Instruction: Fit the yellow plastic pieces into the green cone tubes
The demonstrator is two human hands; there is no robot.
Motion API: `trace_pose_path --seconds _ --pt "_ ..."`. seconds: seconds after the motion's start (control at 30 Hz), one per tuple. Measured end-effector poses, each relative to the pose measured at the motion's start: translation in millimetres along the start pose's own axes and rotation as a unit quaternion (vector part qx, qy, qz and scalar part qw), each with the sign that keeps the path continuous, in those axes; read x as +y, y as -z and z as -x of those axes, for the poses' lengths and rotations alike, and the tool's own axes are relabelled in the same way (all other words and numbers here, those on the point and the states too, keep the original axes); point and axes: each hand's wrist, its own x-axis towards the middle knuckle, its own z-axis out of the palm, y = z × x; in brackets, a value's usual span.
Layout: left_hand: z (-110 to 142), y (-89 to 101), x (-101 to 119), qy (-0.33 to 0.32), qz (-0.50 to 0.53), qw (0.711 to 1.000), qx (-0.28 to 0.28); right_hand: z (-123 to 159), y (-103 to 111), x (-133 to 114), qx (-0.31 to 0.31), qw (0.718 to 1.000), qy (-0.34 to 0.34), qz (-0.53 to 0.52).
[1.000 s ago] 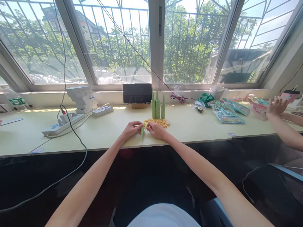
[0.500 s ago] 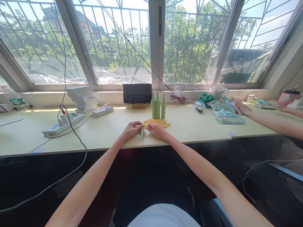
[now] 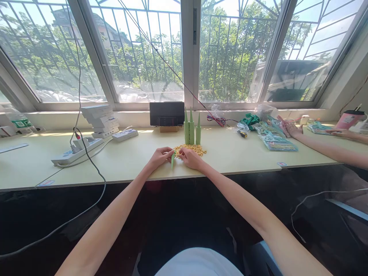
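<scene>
My left hand (image 3: 161,158) is closed on a green pointed piece (image 3: 172,161), whose narrow tip aims down toward the table's front edge. Close beside it, my right hand (image 3: 189,158) has its fingers pinched together near the upper end of that piece; what is between them is too small to make out. Behind the right hand lies a flat pile of small yellow pieces (image 3: 198,150), partly covered by its fingers. Three upright green columns with pointed tops (image 3: 191,130) stand at the back of the pile.
A black tablet (image 3: 166,112) leans behind on a brown stand. Left are stacked white boxes (image 3: 99,119) and a power strip (image 3: 77,151) with a cable hanging over the edge. Right lie plastic packets (image 3: 277,140), a co-worker's hand (image 3: 294,129) and a pink cup (image 3: 347,119).
My hands stay in nearly the same place, with slight finger movement. On the right, the co-worker's hands have moved from near the cup down to the packets on the table.
</scene>
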Motion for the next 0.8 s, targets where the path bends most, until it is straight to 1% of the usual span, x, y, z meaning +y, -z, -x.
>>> trace_pose_path --seconds 0.2,0.43,0.63,0.8 --pt "2.3 -1.2 3.4 0.008 -0.003 1.000 -0.008 -0.8 1.3 -2.6 0.001 1.000 -0.011 0.016" --pt "4.4 -2.7 8.9 0.016 0.027 0.999 -0.025 -1.2 -0.3 -0.1 -0.003 0.999 -0.011 0.032" --pt "2.5 -2.5 5.8 0.030 0.023 0.999 -0.029 -2.4 -3.1 4.2 -0.010 0.998 -0.010 0.061" --pt "0.5 -1.8 1.6 0.029 0.014 0.999 -0.038 -2.1 -3.7 5.0 -0.012 0.997 -0.007 0.080"
